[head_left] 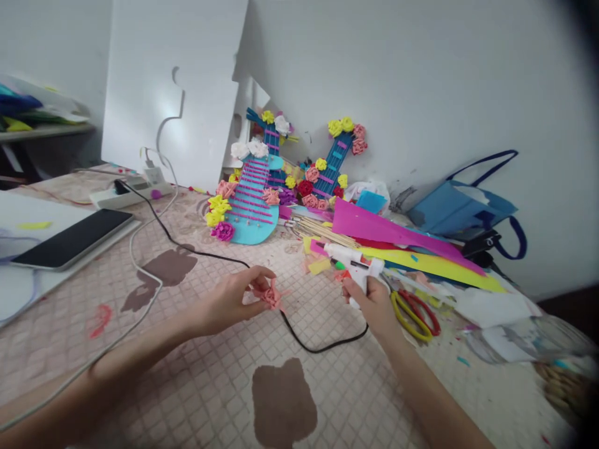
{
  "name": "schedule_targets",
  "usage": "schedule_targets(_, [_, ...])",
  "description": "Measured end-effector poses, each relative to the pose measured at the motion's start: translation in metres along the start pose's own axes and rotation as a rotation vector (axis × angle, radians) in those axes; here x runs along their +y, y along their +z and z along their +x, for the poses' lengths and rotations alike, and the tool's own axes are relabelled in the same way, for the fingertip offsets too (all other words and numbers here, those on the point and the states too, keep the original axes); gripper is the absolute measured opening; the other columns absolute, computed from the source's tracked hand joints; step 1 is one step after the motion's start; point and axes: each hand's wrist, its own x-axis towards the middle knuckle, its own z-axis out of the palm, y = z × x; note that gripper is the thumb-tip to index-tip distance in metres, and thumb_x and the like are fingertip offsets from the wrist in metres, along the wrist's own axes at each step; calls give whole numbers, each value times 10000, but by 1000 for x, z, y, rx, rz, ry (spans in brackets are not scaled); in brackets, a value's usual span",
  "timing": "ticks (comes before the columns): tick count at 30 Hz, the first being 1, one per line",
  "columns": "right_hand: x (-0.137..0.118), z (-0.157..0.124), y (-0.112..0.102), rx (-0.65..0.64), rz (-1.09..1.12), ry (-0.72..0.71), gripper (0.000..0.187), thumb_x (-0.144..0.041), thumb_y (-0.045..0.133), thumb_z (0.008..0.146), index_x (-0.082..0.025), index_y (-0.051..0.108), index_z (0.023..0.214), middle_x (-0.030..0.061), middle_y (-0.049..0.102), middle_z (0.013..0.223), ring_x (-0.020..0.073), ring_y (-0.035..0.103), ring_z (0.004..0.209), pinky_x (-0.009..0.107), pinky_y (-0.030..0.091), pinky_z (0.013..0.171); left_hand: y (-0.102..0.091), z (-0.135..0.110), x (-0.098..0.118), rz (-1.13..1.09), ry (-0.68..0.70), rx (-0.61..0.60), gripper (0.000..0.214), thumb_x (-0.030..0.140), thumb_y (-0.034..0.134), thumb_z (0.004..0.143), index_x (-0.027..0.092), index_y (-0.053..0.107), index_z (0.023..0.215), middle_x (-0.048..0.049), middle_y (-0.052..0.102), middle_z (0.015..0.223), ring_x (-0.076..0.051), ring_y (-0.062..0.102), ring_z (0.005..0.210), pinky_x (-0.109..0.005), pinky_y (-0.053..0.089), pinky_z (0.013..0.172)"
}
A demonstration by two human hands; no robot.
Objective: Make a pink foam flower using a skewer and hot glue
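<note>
Between the thumb and fingers of my left hand (238, 298) is a pink paper flower (271, 297), held just above the patterned tabletop. My right hand (374, 305) is wrapped round the handle of a white glue gun (350, 259), its nozzle pointing left and slightly up. A black cord (322, 349) loops over the table between both hands. Yellow-handled scissors (412, 317) and a red-handled pair (427, 312) lie right beside my right hand. Beyond my hands, a light-blue guitar-shaped board (253, 209) with purple strips and paper flowers leans upright.
Behind stands another flower-trimmed blue piece (334, 162). Coloured paper sheets (397, 231) and thin wooden sticks (322, 229) are heaped at centre right, with a blue bag (463, 199) beyond. A tablet (75, 238), a power strip (131, 192) and a white cable (145, 299) are on the left.
</note>
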Motion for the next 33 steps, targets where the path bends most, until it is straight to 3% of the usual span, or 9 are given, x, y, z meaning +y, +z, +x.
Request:
schedule_targets(4, [16, -1, 8, 7, 152, 96, 356, -529, 625, 783, -181, 613, 707, 20, 638, 620, 157, 591, 587, 277, 482, 585, 2, 4, -3, -104, -13, -78, 374, 331, 624, 822, 227, 509, 1162, -19, 656, 978, -163, 635, 891, -316, 508, 801])
schedule_targets(8, [27, 3, 16, -77, 456, 208, 318, -496, 658, 776, -210, 633, 914, 43, 708, 888, 205, 671, 783, 354, 544, 756, 2, 5, 4, -163, -1, -150, 371, 333, 618, 838, 229, 503, 1175, -17, 660, 983, -156, 632, 891, -314, 506, 809])
schedule_targets(10, [28, 4, 20, -98, 492, 213, 330, -487, 653, 783, -224, 627, 981, 46, 707, 972, 220, 674, 876, 382, 541, 826, 2, 3, 11, -172, 19, -177, 368, 320, 624, 836, 230, 505, 1173, -15, 657, 986, -150, 625, 890, -303, 502, 806])
schedule_targets(15, [27, 4, 23, -135, 265, 77, 363, -506, 573, 833, -203, 631, 1024, 72, 703, 1017, 236, 660, 939, 413, 517, 875, 13, -10, 24, -171, 103, -236, 390, 256, 626, 837, 241, 500, 1206, -3, 650, 960, -133, 610, 860, -286, 489, 802])
schedule_targets(19, [22, -3, 29, -188, -60, -152, 326, -472, 545, 854, -194, 663, 975, 84, 703, 1024, 265, 632, 987, 431, 474, 905, 26, -17, 28, -153, 174, -265, 426, 217, 648, 808, 235, 514, 1212, -11, 650, 948, -136, 616, 844, -266, 488, 768])
schedule_targets(24, [16, -10, 42, -297, -193, -349, 385, -423, 539, 864, -186, 595, 1162, 113, 662, 1147, 277, 602, 1039, 413, 453, 919, 31, -17, 35, -183, 206, -321, 388, 187, 636, 804, 215, 545, 1180, -27, 656, 969, -137, 623, 863, -254, 494, 792])
schedule_targets(28, [11, -12, 37, -332, -237, -401, 408, -396, 512, 886, -197, 533, 1241, 119, 602, 1244, 279, 535, 1147, 423, 404, 980, 30, -16, 33, -162, 206, -304, 348, 200, 635, 803, 206, 563, 1144, -35, 660, 978, -145, 625, 869, -256, 495, 787])
schedule_targets(33, [9, -13, 30, -311, -315, -321, 262, -315, 519, 849, -167, 600, 1050, 99, 661, 980, 240, 591, 893, 365, 464, 801, 28, -19, 30, -130, 226, -296, 347, 222, 647, 803, 206, 571, 1140, -34, 663, 980, -147, 625, 865, -257, 484, 791])
